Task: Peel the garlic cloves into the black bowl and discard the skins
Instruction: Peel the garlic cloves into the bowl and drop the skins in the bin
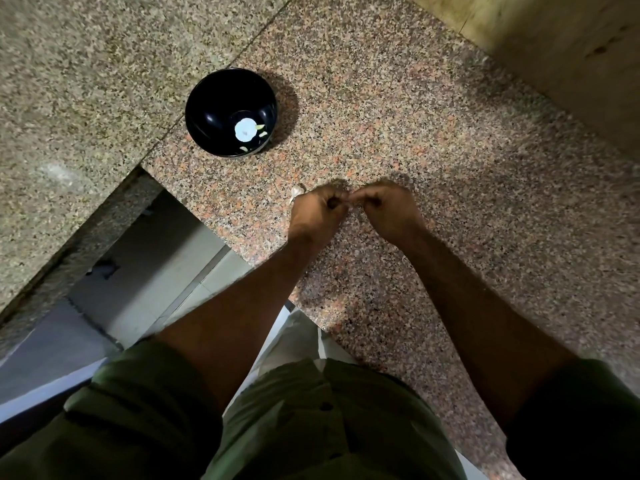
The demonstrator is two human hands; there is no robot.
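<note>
Your left hand (pixel 317 211) and right hand (pixel 389 209) meet with curled fingers above the speckled granite tabletop (pixel 450 150); what they pinch is hidden. The black bowl (pixel 221 102) stands further left with few pale pieces inside.

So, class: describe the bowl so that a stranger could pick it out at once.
Start on the speckled pinkish granite counter, near its seam with the greyer slab. Ahead and left of the two hands sits a round glossy black bowl. It alone is dark and smooth, with pale garlic pieces inside.

A kitchen, it seems. Speckled granite counter (pixel 398 116) meets a second slab at a corner. A black bowl (pixel 221 105) stands there.
</note>
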